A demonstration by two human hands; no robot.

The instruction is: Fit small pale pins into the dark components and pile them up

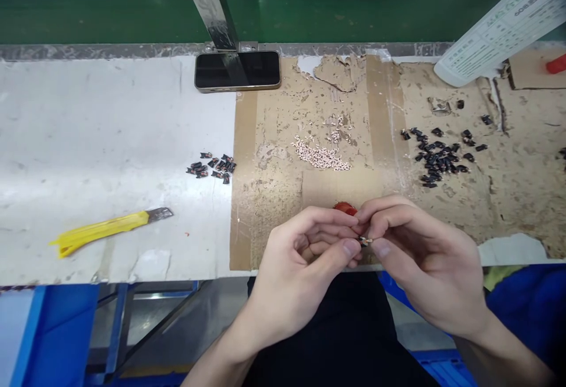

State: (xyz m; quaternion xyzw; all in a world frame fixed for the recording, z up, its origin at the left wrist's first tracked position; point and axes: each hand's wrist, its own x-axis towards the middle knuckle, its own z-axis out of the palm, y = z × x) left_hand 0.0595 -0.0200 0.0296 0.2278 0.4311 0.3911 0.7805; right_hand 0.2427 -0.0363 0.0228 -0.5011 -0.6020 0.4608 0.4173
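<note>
Between the fingertips of both my hands sits a small black part (pixel 364 241) with a light, coppery end; most of it is hidden. My left hand (pixel 300 275) pinches its dark side between thumb and fingers. At the light end, my right hand (pixel 435 263) has thumb and forefinger closed; whether a separate tiny piece is between them I cannot make out. Just behind the fingertips, a round red thing (pixel 345 207) is partly covered. Farther back lies a heap of tiny pinkish pieces (pixel 322 157). Similar black parts form a pile (pixel 437 160) at right and a smaller group (pixel 219 167) at left.
A yellow utility knife (pixel 110 229) lies at left with its blade toward the middle. At the back, a phone (pixel 237 71) rests by a metal post (pixel 210 6). A white labelled bottle (pixel 499 24) leans in at back right. Worn cardboard (pixel 274 198) covers the bench.
</note>
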